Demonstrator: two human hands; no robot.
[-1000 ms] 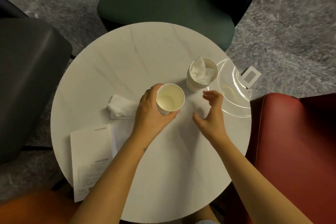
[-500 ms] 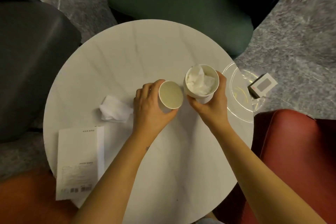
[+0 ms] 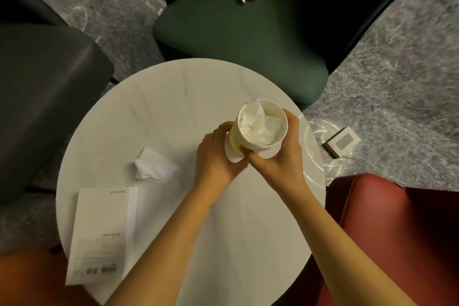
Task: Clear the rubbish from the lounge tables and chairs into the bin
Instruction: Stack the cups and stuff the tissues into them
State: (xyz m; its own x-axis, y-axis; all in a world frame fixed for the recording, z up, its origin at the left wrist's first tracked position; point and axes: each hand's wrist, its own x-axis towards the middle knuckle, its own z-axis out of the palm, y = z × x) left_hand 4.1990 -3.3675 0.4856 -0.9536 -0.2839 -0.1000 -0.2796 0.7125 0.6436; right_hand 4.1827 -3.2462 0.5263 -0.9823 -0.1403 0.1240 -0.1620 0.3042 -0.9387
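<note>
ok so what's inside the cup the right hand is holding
Crumpled white tissue fills the cup in the right hand, nearly to the rim. Whatever lies beneath the tissue, including the cup's bottom, is covered and cannot be seen.

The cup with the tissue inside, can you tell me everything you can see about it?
The cup is white, looks like paper, and has a round rolled rim. Crumpled white tissue fills it. The right hand grips its side and holds it above the round table, mouth up and slightly tilted. Its base seems to sit in a second cup, which the left hand holds.
</note>
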